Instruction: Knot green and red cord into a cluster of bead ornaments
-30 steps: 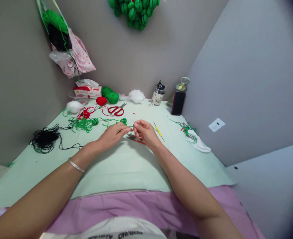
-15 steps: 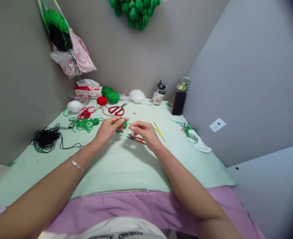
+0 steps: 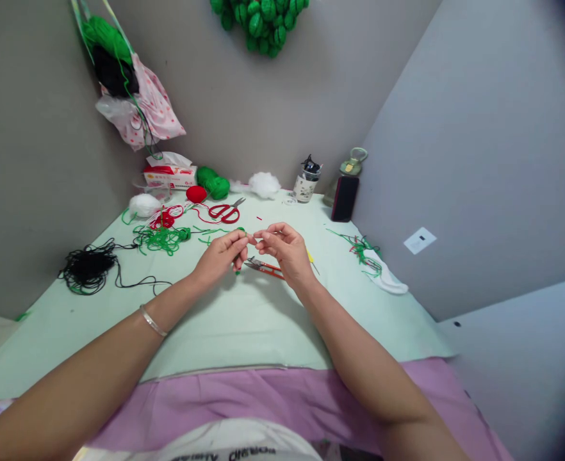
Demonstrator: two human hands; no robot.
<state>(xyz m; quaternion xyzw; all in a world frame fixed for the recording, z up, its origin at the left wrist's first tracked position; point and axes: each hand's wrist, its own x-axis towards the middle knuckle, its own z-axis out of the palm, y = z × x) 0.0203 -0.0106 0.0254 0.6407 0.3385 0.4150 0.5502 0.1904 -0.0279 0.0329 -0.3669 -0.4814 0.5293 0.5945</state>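
Two hands nearly touch, and from here I judge the left hand curled round soft, light yarn peeking out beside it, best pinched near its end; what the near-pinched right hand holds, I can't see.

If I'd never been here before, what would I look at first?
Probably the left hand and right hand, close together over the middle of the pale green tabletop. Next, maybe the bunch of rounded green pieces at the picture's top edge, against the grey wall. Then the tangle of black yarn on the tabletop's left side might catch your eye.
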